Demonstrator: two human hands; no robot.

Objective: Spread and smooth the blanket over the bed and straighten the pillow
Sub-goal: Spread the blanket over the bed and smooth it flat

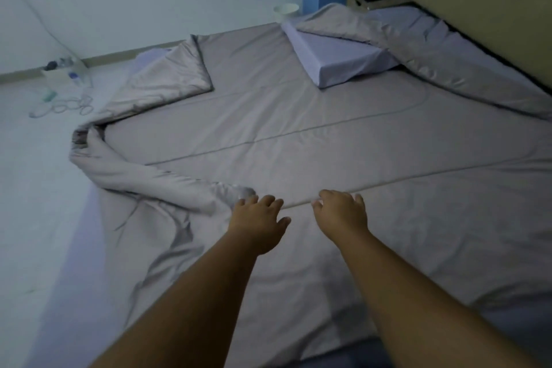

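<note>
- Two bare forearms reach in from the near edge. The left hand (258,222) and right hand (343,213) are palm-down with fingers spread and relaxed, gripping nothing. Contact with the cloth: cannot tell.
- The blanket (298,134) lies under both hands and spreads ahead over the bed (68,263). It is mostly flat ahead of the right hand.
- A twisted roll (125,170) of its edge starts at the left fingertips and runs off left-ahead. A folded-back corner (176,75) sits well ahead of the left hand.
- Handling, judged: thin, soft, sheeny cloth, probably light and slippery. Best hold is the roll's end just beside the left hand, drawn outward to the left.
- Stitched seams run crosswise ahead of both hands, so the long axis seems to lie left to right.
- The pillow (337,60) is well ahead of the right hand. Its long axis is skewed to the headboard (478,9), and the blanket's edge is draped over its far side.
</note>
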